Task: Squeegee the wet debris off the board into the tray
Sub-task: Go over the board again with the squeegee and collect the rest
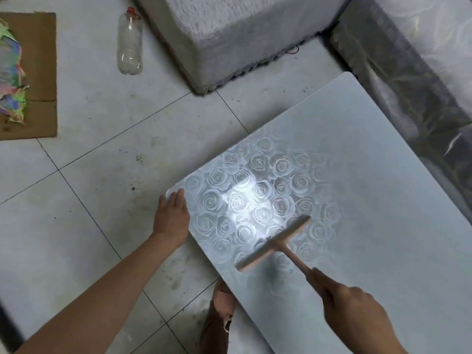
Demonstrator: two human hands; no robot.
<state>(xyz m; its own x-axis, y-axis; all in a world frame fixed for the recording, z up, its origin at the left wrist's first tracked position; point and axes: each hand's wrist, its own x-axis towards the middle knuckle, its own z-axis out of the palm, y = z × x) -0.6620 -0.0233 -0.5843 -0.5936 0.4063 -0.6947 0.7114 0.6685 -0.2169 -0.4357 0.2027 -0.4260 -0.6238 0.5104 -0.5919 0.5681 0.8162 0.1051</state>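
My left hand [172,215] lies flat, fingers straight, on the corner of the board [357,200] so it does not slide, while my right hand [350,310] grips the squeegee [273,241] by its handle, blade at the board's near part, ready to push; I see no tray.

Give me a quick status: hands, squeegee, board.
Left hand flat on board corner. Right hand grips squeegee handle, blade over the board. Nothing lying in the blade's path.
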